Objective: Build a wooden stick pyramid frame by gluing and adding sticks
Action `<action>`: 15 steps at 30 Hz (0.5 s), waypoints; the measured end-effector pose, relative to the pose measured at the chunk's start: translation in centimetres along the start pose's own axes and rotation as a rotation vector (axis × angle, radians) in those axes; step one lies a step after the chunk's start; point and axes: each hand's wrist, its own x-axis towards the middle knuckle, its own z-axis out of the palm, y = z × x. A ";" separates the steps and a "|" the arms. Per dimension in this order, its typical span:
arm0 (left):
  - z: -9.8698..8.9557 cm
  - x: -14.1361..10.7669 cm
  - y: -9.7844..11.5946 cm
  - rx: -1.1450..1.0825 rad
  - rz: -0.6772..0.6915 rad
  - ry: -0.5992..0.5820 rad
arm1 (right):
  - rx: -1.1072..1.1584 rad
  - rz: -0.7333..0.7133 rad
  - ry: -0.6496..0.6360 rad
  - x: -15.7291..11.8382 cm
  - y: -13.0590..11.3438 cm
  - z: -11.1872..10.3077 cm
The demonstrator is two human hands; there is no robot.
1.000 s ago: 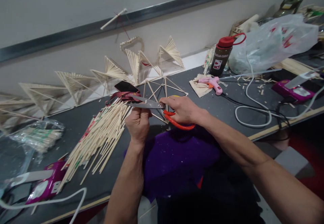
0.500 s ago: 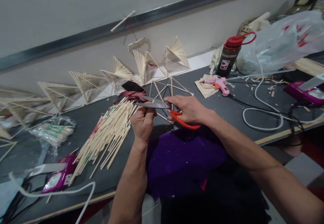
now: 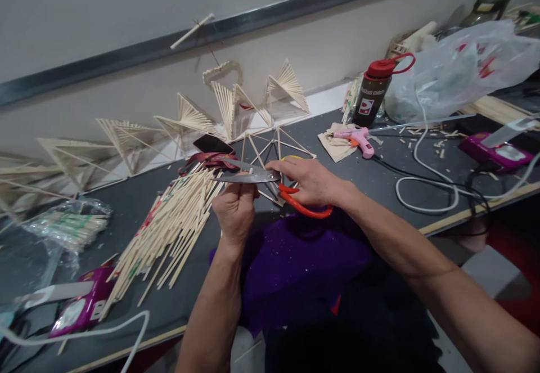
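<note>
My right hand is closed around the orange handles of a pair of scissors. Their metal blades point left, spread apart, over my left hand. That hand is closed in a pinch just under the blades. A pale tip of a thin wooden stick shows between the blades above its fingers; the rest of the stick is hidden. Behind my hands stands a frame of joined sticks. Left of my left hand lies a big pile of loose wooden sticks.
Fan-shaped stick models line the wall. A pink glue gun rests on a paper pad, near a dark bottle with a red lid. Purple lamps and white cables lie toward both sides. A plastic bag sits far right.
The view has turned slightly to the right, so everything appears shifted left. Both hands keep their hold, and the scissor blades look slightly closer together.
</note>
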 end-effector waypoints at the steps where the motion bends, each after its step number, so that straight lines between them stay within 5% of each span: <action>1: 0.0 0.0 0.1 0.000 0.007 0.002 | -0.001 0.004 -0.001 0.0 -0.1 0.0; 15: 0.3 0.6 0.3 -0.231 0.023 0.063 | -0.104 -0.005 0.069 0.0 -0.6 -0.3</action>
